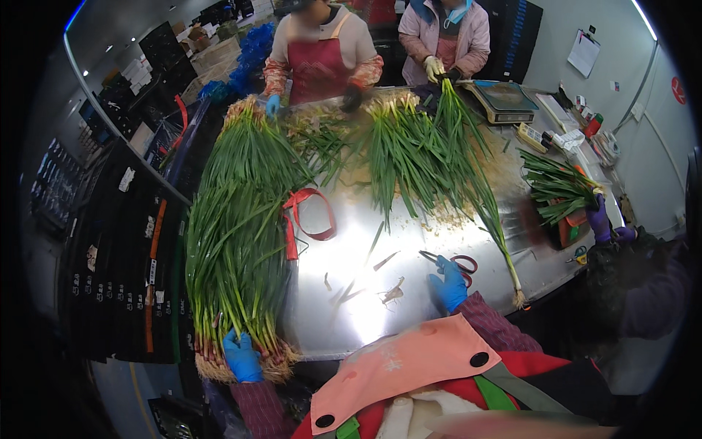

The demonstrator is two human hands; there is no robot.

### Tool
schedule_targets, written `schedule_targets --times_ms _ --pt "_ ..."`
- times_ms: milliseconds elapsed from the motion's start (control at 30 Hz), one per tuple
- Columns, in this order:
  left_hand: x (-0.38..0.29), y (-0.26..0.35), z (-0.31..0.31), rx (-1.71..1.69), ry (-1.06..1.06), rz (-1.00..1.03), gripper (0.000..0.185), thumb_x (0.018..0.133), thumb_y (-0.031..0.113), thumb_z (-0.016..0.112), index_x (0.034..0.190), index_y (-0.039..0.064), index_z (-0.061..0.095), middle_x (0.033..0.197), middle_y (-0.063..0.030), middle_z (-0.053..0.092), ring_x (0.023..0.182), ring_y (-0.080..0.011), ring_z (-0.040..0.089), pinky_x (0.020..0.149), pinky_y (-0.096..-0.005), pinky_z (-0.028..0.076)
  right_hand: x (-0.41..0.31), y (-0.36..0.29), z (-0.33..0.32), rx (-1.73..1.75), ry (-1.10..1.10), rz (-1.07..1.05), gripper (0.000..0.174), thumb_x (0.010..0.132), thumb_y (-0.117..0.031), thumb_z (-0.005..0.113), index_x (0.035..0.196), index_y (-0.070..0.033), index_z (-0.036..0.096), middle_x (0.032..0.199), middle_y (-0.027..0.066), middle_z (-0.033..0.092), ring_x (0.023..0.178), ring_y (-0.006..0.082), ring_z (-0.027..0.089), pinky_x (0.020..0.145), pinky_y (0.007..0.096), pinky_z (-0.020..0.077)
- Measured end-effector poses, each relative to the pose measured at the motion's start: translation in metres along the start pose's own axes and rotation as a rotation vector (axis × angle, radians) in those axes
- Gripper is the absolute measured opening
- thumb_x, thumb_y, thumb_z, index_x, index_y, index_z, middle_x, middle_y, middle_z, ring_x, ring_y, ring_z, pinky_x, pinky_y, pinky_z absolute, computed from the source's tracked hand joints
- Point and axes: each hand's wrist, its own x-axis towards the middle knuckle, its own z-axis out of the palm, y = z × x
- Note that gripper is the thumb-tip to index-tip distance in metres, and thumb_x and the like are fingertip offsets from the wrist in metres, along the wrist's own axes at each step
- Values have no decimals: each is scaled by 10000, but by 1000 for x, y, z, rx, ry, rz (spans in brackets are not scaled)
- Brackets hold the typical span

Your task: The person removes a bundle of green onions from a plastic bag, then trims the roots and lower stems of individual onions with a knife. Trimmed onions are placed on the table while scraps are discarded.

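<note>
My left hand (242,356), in a blue glove, rests at the root ends of a large pile of green garlic (236,258) at the table's left; whether its fingers grip any stalks cannot be told. Near the table's front edge, my right hand (449,282), also gloved in blue, is beside a pair of scissors (465,264) with dark red handles; its fingers overlap the blades, and a grip is not plain. A single long stalk (510,269) with roots lies to its right. Cut leaf scraps (392,293) lie between my hands. A red strap loop (315,233) lies beside the pile.
Across the metal table (340,329), a co-worker in a red apron (318,68) stands by the piles. Another person (439,68) holds stalks over a second heap (406,153). At right, purple-gloved hands (600,219) hold a bunch. A scale (504,104) stands at the back right.
</note>
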Motion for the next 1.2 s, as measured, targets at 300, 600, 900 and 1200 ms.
schedule_targets --times_ms 300,600,900,1200 --pt "-30 35 47 -903 -424 -308 415 954 407 542 1206 77 546 673 -24 581 467 -124 483 405 -262 414 18 -57 5 498 -355 191 589 831 -69 643 1363 36 413 1094 114 623 900 186 613 812 289 499" --pt "-97 97 159 -1043 -598 -244 302 973 337 495 1057 55 563 607 25 474 449 -94 412 416 -239 372 126 -152 -54 991 -144 204 422 857 -166 645 1234 -29 513 1003 60 663 809 142 624 710 268 483" --pt "-128 113 168 -819 -563 23 249 981 241 511 1054 10 569 747 -45 562 587 -102 537 555 -231 503 152 -140 -162 1402 -20 120 359 861 -158 637 1195 -38 584 936 37 668 802 126 609 731 258 500" --pt "-128 122 172 -477 -658 116 275 970 246 515 1063 0 599 797 -60 605 601 -75 526 520 -213 453 54 -138 -19 1059 -606 411 469 864 -252 662 1253 -30 527 1032 49 651 736 107 592 661 235 458"
